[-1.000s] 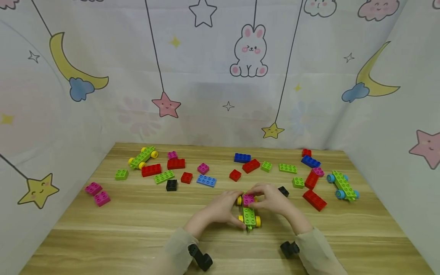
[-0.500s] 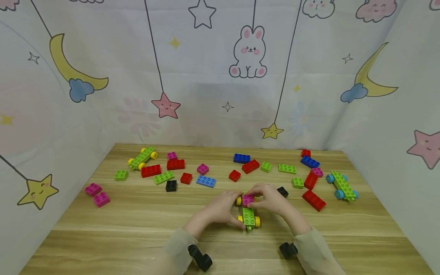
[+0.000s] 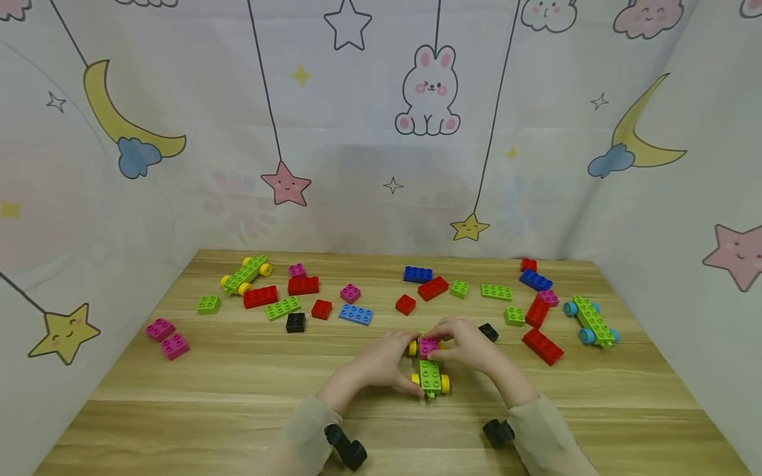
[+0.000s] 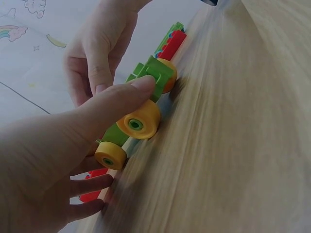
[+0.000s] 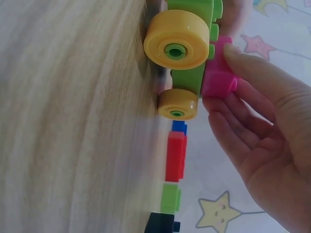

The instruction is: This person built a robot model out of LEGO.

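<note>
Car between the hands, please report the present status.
Left hand holds car. Right hand pinches pink brick on car's far end. Black brick near right hand, not blocking.

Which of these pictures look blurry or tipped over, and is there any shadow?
Head view: roughly level, evenly lit, light-blue brick fairly crisp; left wrist view: wooden tabletop steeply slanted, shadow beside the nearest yellow wheel; right wrist view: tabletop almost upright, its grain blurred.

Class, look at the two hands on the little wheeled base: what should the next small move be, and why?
Probably a gentle downward press by the right hand on the pink block: it pinches the block atop the far end of the green base, full seating is hard to confirm, and the left hand has its thumb against the near end.
</note>
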Available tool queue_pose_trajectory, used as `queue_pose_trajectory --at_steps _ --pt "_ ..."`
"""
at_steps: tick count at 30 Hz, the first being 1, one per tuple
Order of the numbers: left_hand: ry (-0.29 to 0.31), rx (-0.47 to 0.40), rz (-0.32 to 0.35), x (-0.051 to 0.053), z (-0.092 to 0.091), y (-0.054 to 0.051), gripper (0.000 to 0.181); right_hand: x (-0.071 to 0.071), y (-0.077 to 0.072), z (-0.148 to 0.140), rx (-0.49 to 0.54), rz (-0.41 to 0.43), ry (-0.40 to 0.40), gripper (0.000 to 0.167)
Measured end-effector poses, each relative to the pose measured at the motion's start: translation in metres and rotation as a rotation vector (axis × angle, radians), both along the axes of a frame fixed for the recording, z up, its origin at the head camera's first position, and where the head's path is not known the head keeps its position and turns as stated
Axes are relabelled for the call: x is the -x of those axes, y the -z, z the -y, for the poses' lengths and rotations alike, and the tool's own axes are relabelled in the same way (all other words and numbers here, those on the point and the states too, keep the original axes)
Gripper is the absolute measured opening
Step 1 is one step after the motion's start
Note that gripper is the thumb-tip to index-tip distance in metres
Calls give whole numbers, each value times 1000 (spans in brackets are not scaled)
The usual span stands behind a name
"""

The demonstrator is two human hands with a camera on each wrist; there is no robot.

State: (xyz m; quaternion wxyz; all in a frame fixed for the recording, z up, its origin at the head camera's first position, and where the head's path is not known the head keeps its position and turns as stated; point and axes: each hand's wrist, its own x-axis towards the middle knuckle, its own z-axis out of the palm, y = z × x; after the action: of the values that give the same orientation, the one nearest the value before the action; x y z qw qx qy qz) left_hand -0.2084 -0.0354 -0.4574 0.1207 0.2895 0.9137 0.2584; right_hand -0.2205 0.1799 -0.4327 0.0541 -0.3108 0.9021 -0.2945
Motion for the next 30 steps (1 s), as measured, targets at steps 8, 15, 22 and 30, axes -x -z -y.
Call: queue_pose_trajectory --at_steps 8,15,22,30 --pt "3 13 -11 0 0 -1 105 1 1 -1 21 -6 -12 29" --pt "2 10 1 0 0 -2 105 2 1 -3 22 21 -2 29" --pt "10 11 4 0 0 -1 106 3 2 -3 22 41 2 30" --pt "16 6 -1 -1 1 -2 106 3 2 -3 21 36 -3 29"
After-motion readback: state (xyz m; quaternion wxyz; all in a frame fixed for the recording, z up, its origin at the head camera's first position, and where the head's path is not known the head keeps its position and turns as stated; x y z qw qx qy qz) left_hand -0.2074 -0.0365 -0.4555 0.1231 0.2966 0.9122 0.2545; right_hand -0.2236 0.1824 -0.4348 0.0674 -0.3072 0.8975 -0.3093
